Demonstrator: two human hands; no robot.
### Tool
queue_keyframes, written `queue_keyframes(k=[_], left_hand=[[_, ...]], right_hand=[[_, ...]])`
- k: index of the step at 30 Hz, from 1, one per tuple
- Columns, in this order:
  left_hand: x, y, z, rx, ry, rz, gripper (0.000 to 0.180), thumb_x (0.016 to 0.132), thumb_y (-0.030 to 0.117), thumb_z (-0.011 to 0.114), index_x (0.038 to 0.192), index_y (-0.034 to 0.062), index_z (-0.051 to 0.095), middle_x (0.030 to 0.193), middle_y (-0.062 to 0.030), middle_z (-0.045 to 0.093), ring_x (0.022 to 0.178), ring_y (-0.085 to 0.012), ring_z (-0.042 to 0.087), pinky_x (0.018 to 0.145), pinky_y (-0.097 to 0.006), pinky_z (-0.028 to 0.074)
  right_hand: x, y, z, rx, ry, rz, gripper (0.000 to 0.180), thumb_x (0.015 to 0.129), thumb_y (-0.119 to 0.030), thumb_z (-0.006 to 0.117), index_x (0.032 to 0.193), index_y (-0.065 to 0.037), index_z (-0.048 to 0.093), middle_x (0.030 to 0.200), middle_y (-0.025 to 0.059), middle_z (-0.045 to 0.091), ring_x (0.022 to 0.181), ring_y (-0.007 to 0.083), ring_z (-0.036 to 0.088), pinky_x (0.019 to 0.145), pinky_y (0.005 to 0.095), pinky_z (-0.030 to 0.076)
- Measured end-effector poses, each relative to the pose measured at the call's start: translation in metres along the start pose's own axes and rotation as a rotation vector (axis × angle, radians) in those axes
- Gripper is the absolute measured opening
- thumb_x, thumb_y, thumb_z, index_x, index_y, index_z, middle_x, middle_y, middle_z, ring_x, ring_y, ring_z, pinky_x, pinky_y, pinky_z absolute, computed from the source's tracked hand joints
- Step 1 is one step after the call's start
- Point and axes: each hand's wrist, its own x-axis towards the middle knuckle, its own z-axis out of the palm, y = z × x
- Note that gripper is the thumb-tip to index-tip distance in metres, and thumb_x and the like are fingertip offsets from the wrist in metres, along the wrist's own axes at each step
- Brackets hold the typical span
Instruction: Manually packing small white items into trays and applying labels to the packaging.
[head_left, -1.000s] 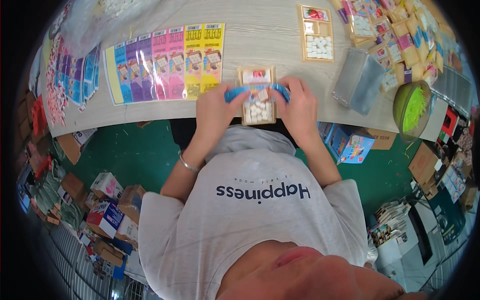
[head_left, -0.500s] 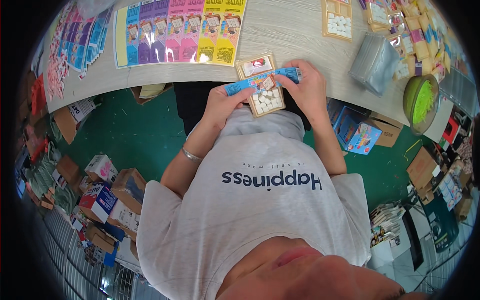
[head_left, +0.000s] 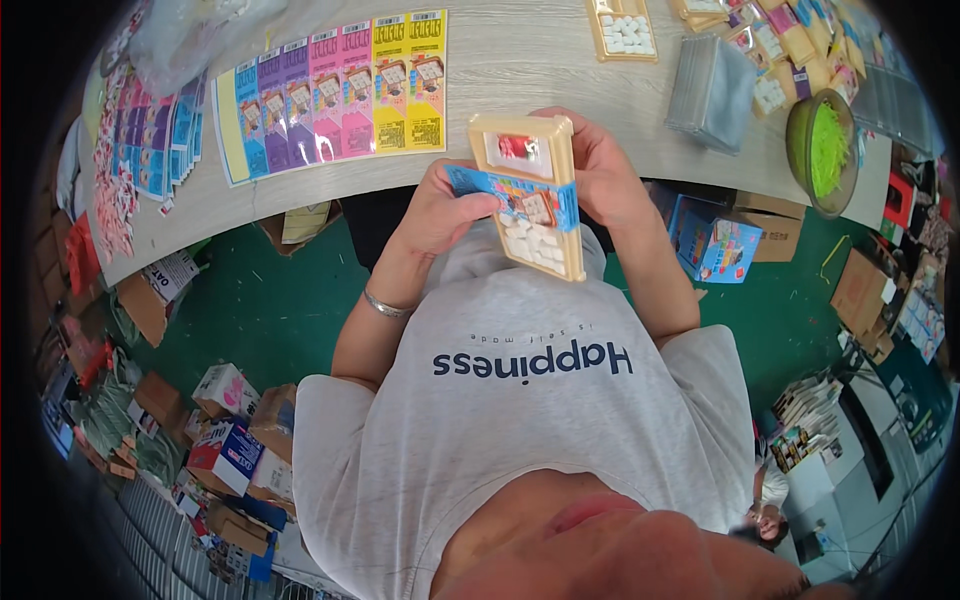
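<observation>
A cream plastic tray is held up in front of my shirt, tilted so its right side wall shows. White cube-like pieces fill its lower compartment; a small packet with a red picture lies in the upper one. Across its middle runs a printed blue label strip, folded over the right side. My left hand grips the tray's left side, thumb on the strip. My right hand holds the right side, with its fingers partly hidden behind the tray.
Label sheets in several colours lie on the table at left, beside a pile of cut labels. Another filled tray, clear plastic sleeves and a bowl of green shreds are at right. Another person shows lower right.
The tray has been raised and tilted, showing its right side. The blue strip's right end, formerly sticking out past the tray, is now folded around that side. My right hand has moved behind the edge.
</observation>
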Motion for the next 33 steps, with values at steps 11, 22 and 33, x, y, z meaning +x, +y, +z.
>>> queue_keyframes(k=[11, 22, 33], left_hand=[[0.008, 0.037, 0.028, 0.746, 0.041, 0.197, 0.014, 0.079, 0.003, 0.083, 0.091, 0.0000, 0.076, 0.083, -0.0029, 0.074, 0.072, -0.0110, 0.067, 0.070, -0.026, 0.055], [0.005, 0.066, 0.011, 0.827, 0.515, 1.114, 0.020, 0.098, 0.009, 0.051, 0.117, 0.0016, 0.052, 0.109, -0.0117, 0.059, 0.102, -0.0261, 0.062, 0.095, -0.041, 0.050], [-0.037, 0.031, 0.029, 1.422, 0.104, 1.322, 0.027, 0.078, 0.024, 0.086, 0.093, 0.0126, 0.066, 0.104, -0.0059, 0.066, 0.093, -0.0236, 0.068, 0.093, -0.045, 0.048]], right_hand=[[-0.042, -0.042, 0.008, -0.574, 0.095, -0.110, 0.031, 0.092, -0.004, 0.066, 0.120, 0.010, 0.065, 0.107, 0.0146, 0.072, 0.094, 0.0148, 0.068, 0.079, 0.0284, 0.056], [-0.029, -0.043, 0.027, -0.999, -0.173, -0.923, 0.016, 0.078, -0.012, 0.080, 0.092, -0.012, 0.073, 0.102, 0.0040, 0.074, 0.099, 0.0259, 0.070, 0.087, 0.0405, 0.055], [-0.025, -0.038, 0.032, -1.178, -0.236, -1.083, 0.010, 0.084, -0.016, 0.075, 0.092, -0.010, 0.070, 0.105, 0.0078, 0.069, 0.101, 0.0316, 0.070, 0.097, 0.0510, 0.051]])
